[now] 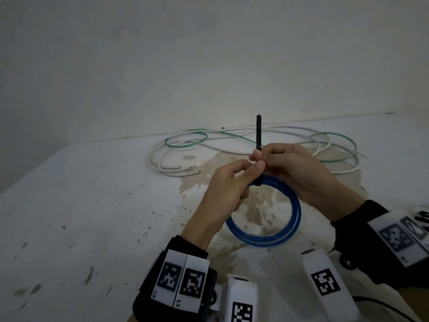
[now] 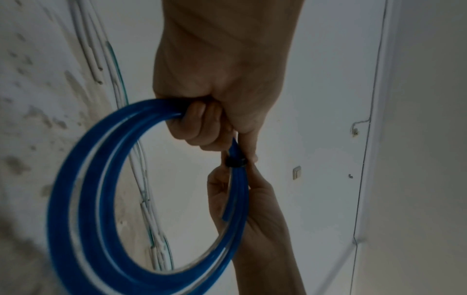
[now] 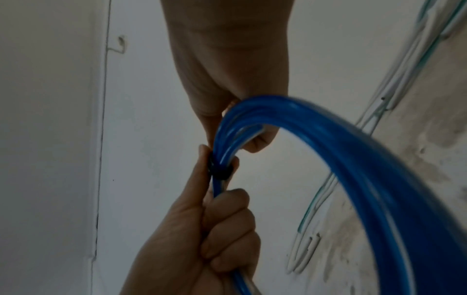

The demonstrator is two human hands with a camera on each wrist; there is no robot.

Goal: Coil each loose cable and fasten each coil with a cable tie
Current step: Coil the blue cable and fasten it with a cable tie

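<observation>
A blue cable coil (image 1: 297,212) hangs a little above the stained white table (image 1: 92,205), held at its top by both hands. A black cable tie (image 1: 258,133) wraps the coil's top, and its tail sticks straight up. My left hand (image 1: 251,169) grips the blue cable coil (image 2: 76,179) with curled fingers, thumb against the cable tie (image 2: 236,162). My right hand (image 1: 261,155) pinches the tie's tail just above the wrap. In the right wrist view one finger hooks round the blue cable coil (image 3: 379,179) beside the cable tie (image 3: 220,171).
A loose white cable (image 1: 162,168) and a thin green cable (image 1: 185,145) sprawl in wide loops across the table's back, by the wall. Two white tagged blocks (image 1: 325,282) (image 1: 241,298) lie at the near edge between my wrists.
</observation>
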